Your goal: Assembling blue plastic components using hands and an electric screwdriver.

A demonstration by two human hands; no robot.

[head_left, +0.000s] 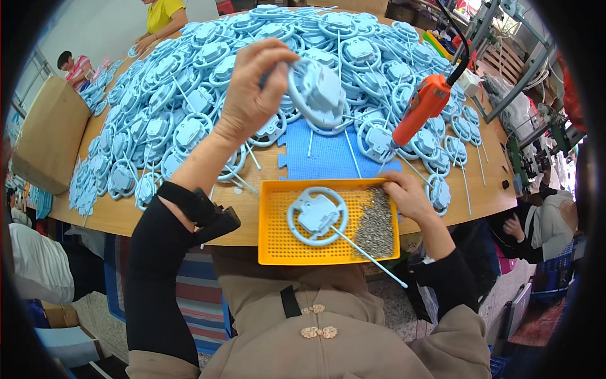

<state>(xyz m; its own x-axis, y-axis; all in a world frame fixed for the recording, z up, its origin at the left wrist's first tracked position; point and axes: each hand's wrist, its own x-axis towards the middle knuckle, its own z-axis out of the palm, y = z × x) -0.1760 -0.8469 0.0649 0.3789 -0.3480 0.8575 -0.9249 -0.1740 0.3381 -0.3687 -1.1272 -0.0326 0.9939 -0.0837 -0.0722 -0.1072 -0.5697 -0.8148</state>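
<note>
My left hand (255,91) is raised over the pile, its fingers closed at the rim of a light-blue plastic toy steering wheel (322,95), slightly blurred. At the far right corner of a yellow perforated tray (268,252), my right hand (409,194) has its fingers bent over the rim, beside many small metal screws (377,224). Whether its fingertips hold a screw is hidden. Another toy steering wheel (319,213) lies in the tray, and its thin rod sticks out over the near right edge. An orange electric screwdriver (421,110) hangs tip down beyond my right hand.
A big heap of light-blue steering wheels (189,129) covers much of the wooden table (489,189). A blue foam mat (322,151) lies beyond the tray. At the left stands a cardboard box (50,132). A person in yellow (165,16) is at the far side; metal stands (524,38) rise at right.
</note>
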